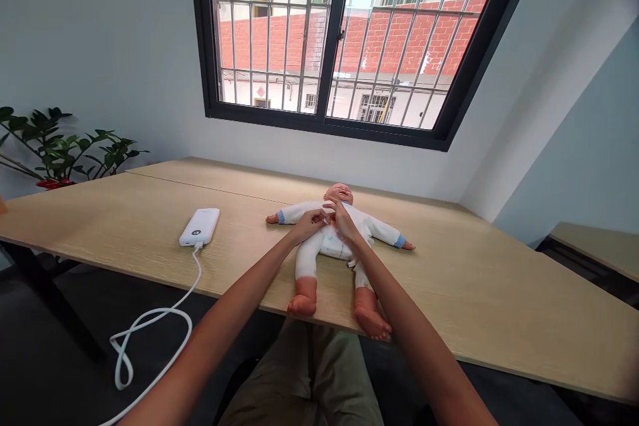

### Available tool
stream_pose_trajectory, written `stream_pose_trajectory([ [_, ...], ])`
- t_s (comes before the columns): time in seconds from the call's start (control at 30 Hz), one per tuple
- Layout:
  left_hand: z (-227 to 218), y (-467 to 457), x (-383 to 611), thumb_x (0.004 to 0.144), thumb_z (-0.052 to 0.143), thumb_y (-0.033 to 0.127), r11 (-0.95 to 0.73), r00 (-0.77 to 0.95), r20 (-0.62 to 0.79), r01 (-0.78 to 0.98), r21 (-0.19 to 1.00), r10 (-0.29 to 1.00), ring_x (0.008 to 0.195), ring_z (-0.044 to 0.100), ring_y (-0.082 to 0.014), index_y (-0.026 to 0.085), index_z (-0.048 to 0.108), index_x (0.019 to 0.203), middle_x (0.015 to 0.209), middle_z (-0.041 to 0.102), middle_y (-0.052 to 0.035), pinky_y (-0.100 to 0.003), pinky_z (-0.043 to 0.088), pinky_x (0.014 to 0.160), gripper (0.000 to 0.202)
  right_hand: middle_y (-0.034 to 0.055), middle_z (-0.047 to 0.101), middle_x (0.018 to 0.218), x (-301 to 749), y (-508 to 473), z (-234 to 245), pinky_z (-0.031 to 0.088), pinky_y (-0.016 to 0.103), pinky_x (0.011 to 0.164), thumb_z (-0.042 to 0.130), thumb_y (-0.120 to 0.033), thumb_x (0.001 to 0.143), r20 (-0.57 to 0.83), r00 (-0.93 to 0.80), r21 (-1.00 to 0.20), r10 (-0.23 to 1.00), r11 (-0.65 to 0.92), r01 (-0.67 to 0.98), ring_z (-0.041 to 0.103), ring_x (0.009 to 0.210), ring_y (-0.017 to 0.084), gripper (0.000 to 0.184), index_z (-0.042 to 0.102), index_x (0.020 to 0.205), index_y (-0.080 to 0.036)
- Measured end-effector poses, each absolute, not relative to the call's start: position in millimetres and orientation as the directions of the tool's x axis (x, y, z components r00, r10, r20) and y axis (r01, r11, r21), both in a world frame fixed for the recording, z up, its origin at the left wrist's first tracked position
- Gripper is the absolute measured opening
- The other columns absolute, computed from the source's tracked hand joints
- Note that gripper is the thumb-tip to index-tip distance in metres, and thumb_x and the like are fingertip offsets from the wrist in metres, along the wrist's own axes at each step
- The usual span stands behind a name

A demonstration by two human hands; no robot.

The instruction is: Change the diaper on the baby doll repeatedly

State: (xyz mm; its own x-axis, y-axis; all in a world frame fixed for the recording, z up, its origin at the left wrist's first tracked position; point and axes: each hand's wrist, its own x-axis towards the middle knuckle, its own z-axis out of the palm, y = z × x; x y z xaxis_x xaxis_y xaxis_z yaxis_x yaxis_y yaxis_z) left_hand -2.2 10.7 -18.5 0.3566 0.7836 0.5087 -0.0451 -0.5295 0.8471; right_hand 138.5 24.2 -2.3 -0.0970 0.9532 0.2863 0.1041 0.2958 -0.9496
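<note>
Baby doll [327,246] on its back at mid-table, head far, bare feet near, arms spread left and right - white onesie [308,259] with blue cuffs [399,241], white nappy [332,244] showing at the belly. Feet sit close to the near table edge, 2 legs slightly apart. Both hands are on the doll's upper chest, just below the chin. Left hand [312,224] comes in from near left, fingers [323,215] curled in a narrow pinch at the onesie. Right hand [345,223] comes in from near right, fingertips [333,208] narrow too and right beside the left hand's. Both are in contact with the chest area, but cannot tell whether either is gripping cloth - fingers cover the spot. Light wood-grain table [474,279] has 2 tops meeting in a seam far of the doll. White power bank [200,226] lies left of the doll, well apart from it, its white cable [198,273] dropping over the near edge and looping below. Far left, a green potted plant [64,153] in a red pot [52,184] sits behind the table. Barred window [319,121] in the far wall, red brick wall [379,40] outside. Khaki trousers [304,373] show below the near edge.
</note>
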Motion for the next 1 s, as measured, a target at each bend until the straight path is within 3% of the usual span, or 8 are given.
stream_pose_trajectory([
  [0.1, -17.4, 8.6, 0.0, 0.077, 0.059, 0.021, -0.572, 0.386, 0.523, 0.014, 0.82, 0.76, 0.077, 0.054, -0.0161, 0.015, 0.064, 0.078, 0.081, 0.065, -0.0038, -0.029, 0.041, 0.076, 0.007, 0.008, 0.063, 0.116, 140.7, 25.3, -0.7, 0.049, 0.028, 0.073, 0.043, -0.037, 0.083, 0.222, -0.064, -0.975, 0.973, 0.22, -0.044, 0.063, 0.085, 0.017, 0.049, 0.054, 0.128, -0.02],
  [0.23, -16.3, 7.3, 2.3, 0.079, 0.062, 0.023, -0.578, 0.356, 0.515, 0.092, 0.811, 0.78, 0.069, 0.048, -0.0135, 0.016, 0.063, 0.104, 0.075, 0.058, 0.0013, -0.026, 0.039, 0.069, 0.026, 0.0097, 0.066, 0.113, 142.7, 21.9, 3.9, 0.051, 0.028, 0.075, 0.041, -0.039, 0.087, 0.188, -0.022, -0.977, 0.982, 0.185, -0.105, 0.064, 0.1, 0.021, 0.046, 0.058, 0.124, -0.018],
  [0.4, -14.9, 7.0, 8.3, 0.078, 0.064, 0.021, -0.558, 0.308, 0.5, 0.135, 0.819, 0.809, 0.066, 0.047, -0.0132, 0.017, 0.06, 0.097, 0.067, 0.049, 0.0053, -0.026, 0.039, 0.067, 0.02, 0.0114, 0.067, 0.113, 138.5, 17.2, 3.0, 0.052, 0.031, 0.081, 0.034, -0.041, 0.089, 0.225, -0.019, -0.974, 0.974, 0.224, -0.013, 0.065, 0.102, 0.021, 0.05, 0.057, 0.125, -0.013],
  [0.5, -14.5, 5.6, 8.6, 0.079, 0.065, 0.023, -0.534, 0.287, 0.47, 0.212, 0.819, 0.835, 0.063, 0.045, -0.0132, 0.018, 0.058, 0.091, 0.063, 0.045, 0.0062, -0.026, 0.036, 0.064, 0.015, 0.0115, 0.066, 0.117, 140.5, 9.7, 8.6, 0.049, 0.033, 0.094, 0.037, -0.039, 0.089, 0.367, 0.036, -0.93, 0.93, 0.366, 0.029, 0.062, 0.109, 0.02, 0.043, 0.059, 0.117, -0.015],
  [0.6, -14.8, 3.9, 6.4, 0.08, 0.066, 0.027, -0.524, 0.269, 0.46, 0.263, 0.81, 0.846, 0.065, 0.047, -0.0145, 0.018, 0.056, 0.085, 0.065, 0.046, 0.0046, -0.027, 0.036, 0.064, 0.015, 0.0111, 0.064, 0.121, 160.0, 0.0, 19.8, 0.042, 0.034, 0.104, 0.041, -0.042, 0.088, 0.587, 0.167, -0.809, 0.792, 0.583, 0.077, 0.058, 0.116, 0.02, 0.038, 0.061, 0.107, -0.016],
  [0.7, -13.2, 2.4, 6.7, 0.076, 0.072, 0.035, -0.484, 0.179, 0.451, 0.376, 0.79, 0.875, 0.071, 0.049, -0.0179, 0.021, 0.049, 0.077, 0.07, 0.049, 0.0019, -0.028, 0.036, 0.066, 0.027, 0.0111, 0.065, 0.116, 196.8, -3.6, 23.6, 0.044, 0.035, 0.1, 0.043, -0.046, 0.087, 0.623, 0.345, -0.779, 0.702, 0.596, 0.195, 0.059, 0.11, 0.02, 0.038, 0.062, 0.102, -0.017],
  [0.83, -7.4, -1.1, 9.1, 0.065, 0.081, 0.041, -0.325, 0.027, 0.372, 0.549, 0.77, 0.928, 0.09, 0.052, -0.0269, 0.022, 0.041, 0.071, 0.078, 0.054, -0.0042, -0.031, 0.035, 0.073, 0.044, 0.0111, 0.069, 0.098, 245.0, 2.5, 5.5, 0.051, 0.033, 0.084, 0.05, -0.045, 0.085, 0.414, 0.502, -0.906, 0.759, 0.293, 0.305, 0.064, 0.089, 0.021, 0.032, 0.062, 0.092, -0.016],
  [1.0, -11.1, 1.1, -4.5, 0.063, 0.076, 0.063, -0.234, -0.113, 0.354, 0.563, 0.793, 0.928, 0.104, 0.051, -0.0352, 0.023, 0.041, 0.066, 0.078, 0.057, -0.007, -0.036, 0.035, 0.083, 0.053, 0.0096, 0.062, 0.06, 266.9, 7.8, -20.4, 0.05, 0.034, 0.059, 0.05, -0.058, 0.089, -0.027, 0.347, -0.955, 0.937, -0.128, 0.269, 0.057, 0.052, 0.019, 0.048, 0.06, 0.065, -0.017],
])
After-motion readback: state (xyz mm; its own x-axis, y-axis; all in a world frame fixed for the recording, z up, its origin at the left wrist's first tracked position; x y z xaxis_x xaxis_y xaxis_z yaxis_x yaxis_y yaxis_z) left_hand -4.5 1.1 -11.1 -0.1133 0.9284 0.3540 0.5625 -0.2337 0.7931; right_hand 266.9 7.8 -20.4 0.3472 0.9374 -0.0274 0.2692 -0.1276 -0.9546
